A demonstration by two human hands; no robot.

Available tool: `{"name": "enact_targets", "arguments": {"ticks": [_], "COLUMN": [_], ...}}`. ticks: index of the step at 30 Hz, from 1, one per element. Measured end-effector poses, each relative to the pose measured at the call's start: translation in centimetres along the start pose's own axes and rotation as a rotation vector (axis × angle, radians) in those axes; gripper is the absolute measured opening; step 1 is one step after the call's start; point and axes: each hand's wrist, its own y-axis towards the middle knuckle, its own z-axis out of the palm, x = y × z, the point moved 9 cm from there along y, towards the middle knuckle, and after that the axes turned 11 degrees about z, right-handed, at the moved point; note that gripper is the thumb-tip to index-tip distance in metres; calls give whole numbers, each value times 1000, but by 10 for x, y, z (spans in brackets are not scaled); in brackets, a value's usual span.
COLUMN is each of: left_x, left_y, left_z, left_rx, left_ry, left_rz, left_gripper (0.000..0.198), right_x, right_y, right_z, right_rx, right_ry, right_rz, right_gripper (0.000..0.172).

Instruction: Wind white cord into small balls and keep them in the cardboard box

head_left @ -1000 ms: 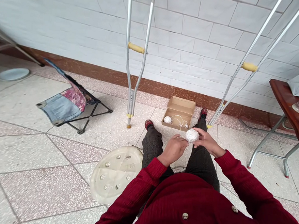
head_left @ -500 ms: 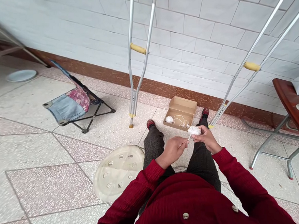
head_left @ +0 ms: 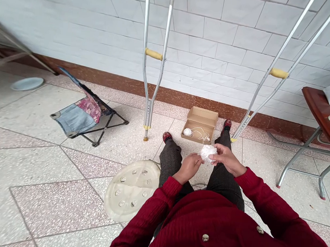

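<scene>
A fluffy bundle of white yarn (head_left: 207,153) is held between my two hands, over the gap between my knees. My right hand (head_left: 228,158) closes on its right side, thumb in front. At its left edge the fingers of my left hand (head_left: 189,167) are pinched together against the yarn; any strand or thin tool in that pinch is hidden. Beyond my hands an open cardboard box (head_left: 201,116) lies on the floor. In it are a white yarn ball (head_left: 187,132) and a tangle of loose white yarn (head_left: 202,134).
Two metal crutches with yellow grips, left (head_left: 153,54) and right (head_left: 278,73), lean at the tiled wall. On the left are a folding stool (head_left: 80,119) and a pale round lid (head_left: 27,84). A round cream disc (head_left: 129,202) lies beside my left leg. A brown table (head_left: 318,111) stands right.
The yarn bundle has come down and left, nearer my left hand. A thin white length that showed between the left fingers and the bundle is no longer visible.
</scene>
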Motion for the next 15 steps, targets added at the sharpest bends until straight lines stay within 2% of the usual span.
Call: {"name": "enact_targets", "arguments": {"ticks": [4,6,7,9,11,15], "left_x": [6,1,-1,-9,-19,-32], "left_y": [16,28,33,43,49,42], "left_z": [0,-2,-4,-8,-11,-9], "left_rx": [109,168,187,218,219,183], "left_ry": [90,148,192,286,363,345], "left_rz": [169,256,280,310,324,288], "left_gripper": [24,25,26,26,26,27], "right_x": [-28,-49,-59,-75,-85,-85], "right_y": [-12,-11,-7,8,26,46], "right_z": [23,27,24,8,-15,-55], "right_rx": [181,250,246,147,-14,-282], "right_ry": [-133,-216,-254,-293,-281,-142], "right_rz": [130,234,274,324,343,297], "right_gripper": [41,41,41,41,42,43]}}
